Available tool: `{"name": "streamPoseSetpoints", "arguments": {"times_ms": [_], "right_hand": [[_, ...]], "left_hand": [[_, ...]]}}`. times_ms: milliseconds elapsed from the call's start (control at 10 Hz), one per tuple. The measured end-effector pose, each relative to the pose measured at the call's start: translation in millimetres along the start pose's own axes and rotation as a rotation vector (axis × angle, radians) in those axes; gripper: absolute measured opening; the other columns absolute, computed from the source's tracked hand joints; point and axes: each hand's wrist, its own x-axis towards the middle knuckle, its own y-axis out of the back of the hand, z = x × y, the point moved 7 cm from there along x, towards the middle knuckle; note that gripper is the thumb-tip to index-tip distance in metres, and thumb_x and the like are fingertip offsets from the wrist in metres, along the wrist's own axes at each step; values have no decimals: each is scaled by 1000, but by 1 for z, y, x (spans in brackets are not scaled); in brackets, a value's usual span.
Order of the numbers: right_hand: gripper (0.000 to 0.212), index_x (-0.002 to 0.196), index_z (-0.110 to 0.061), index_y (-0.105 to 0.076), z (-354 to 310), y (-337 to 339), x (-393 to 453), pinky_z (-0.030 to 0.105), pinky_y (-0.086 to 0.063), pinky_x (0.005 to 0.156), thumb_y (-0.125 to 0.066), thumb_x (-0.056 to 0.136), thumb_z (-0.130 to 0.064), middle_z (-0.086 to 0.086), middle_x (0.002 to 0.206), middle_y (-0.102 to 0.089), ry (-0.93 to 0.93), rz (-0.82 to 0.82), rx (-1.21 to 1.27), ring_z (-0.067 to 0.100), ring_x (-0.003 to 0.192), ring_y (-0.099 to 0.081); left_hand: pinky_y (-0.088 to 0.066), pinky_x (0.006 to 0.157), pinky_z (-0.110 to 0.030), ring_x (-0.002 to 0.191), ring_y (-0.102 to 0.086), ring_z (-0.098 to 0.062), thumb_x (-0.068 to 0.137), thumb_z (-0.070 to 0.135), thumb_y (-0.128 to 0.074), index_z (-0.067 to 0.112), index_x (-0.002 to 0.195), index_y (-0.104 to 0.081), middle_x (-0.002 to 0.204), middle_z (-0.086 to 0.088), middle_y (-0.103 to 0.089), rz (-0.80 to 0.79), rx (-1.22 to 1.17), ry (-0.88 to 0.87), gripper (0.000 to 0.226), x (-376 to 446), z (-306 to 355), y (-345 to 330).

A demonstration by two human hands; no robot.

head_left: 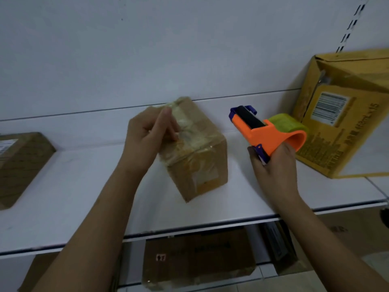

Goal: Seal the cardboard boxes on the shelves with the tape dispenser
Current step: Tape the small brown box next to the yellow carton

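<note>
Partly hidden under the left hand (147, 135), blurred taped box (197, 157)

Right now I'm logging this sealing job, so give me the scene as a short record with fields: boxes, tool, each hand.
centre box: small brown cardboard box on the white shelf, clear tape across its top
left hand: left hand on the box's taped top, fingers curled at the tape
right hand: right hand grips the orange tape dispenser, held off the box
other boxes: brown box at left; large yellow printed carton at right; more boxes on the lower shelf
blur: fingertip contact unclear
</note>
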Motion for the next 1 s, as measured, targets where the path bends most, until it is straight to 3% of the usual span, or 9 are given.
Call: {"name": "streamPoseSetpoints", "arguments": {"times_ms": [100, 200, 300, 400, 600, 800, 900, 1000], "right_hand": [[40, 121, -13, -49, 11, -2, -3, 52, -51, 79, -61, 88, -33, 11, 104, -60, -61, 7, -2, 35, 102, -56], [41, 114, -8, -50, 26, -4, -2, 53, -50, 76, -58, 88, -38, 11, 99, -59, -116, -15, -17, 35, 99, -55], [39, 112, -6, -52, 24, -8, -2, 52, -49, 75, -57, 88, -37, 11, 94, -59, -70, -52, -61, 34, 94, -55], [43, 113, -3, -54, 26, -14, -1, 50, -49, 77, -56, 89, -39, 12, 96, -60, -69, -118, -89, 34, 96, -56], [31, 96, 13, -62, 9, -8, -5, 54, -47, 85, -70, 85, -16, 29, 96, -62, -1, -136, -201, 46, 94, -58], [32, 99, 13, -62, 9, -7, -6, 55, -46, 88, -71, 83, -13, 30, 100, -62, 38, -124, -212, 47, 97, -58], [27, 92, 15, -64, 2, -3, -6, 54, -46, 86, -73, 79, -7, 29, 95, -64, 80, -105, -209, 46, 92, -59], [28, 92, 15, -63, 7, -6, -6, 54, -45, 88, -75, 77, -6, 30, 95, -63, 85, -101, -241, 46, 95, -58]], "left_hand": [[-43, 86, -51, 90, -59, -19, 105, 38, -40, 14, 77, -71, 87, 0, -67, 57, 247, -139, 48, -10, 28, -15], [-37, 105, -35, 124, -45, -17, 96, 53, -47, 28, 103, -69, 124, 8, -55, 34, 271, -68, 34, -42, 28, -25], [-30, 111, -20, 138, -32, -20, 88, 59, -58, 40, 118, -60, 142, 7, -43, -91, 366, -43, 36, -56, 11, -33], [-41, 112, -31, 142, -36, -14, 90, 49, -64, 36, 121, -62, 146, 7, -43, -171, 268, -29, 34, -48, -1, -26], [-30, 119, -23, 147, -29, -1, 92, 36, -60, 24, 131, -64, 150, 11, -47, -227, 299, -7, 41, -40, -5, -17], [-31, 120, -28, 147, -26, 0, 93, 42, -57, 28, 135, -58, 150, 14, -47, -213, 341, -6, 45, -45, 3, -19], [-35, 118, -41, 146, -28, -1, 95, 42, -61, 28, 140, -54, 149, 18, -44, -156, 349, -44, 48, -44, 16, -18], [-42, 111, -34, 138, -38, 0, 100, 30, -59, 33, 144, -47, 142, 23, -44, -144, 294, -96, 45, -38, 42, -26]]}}
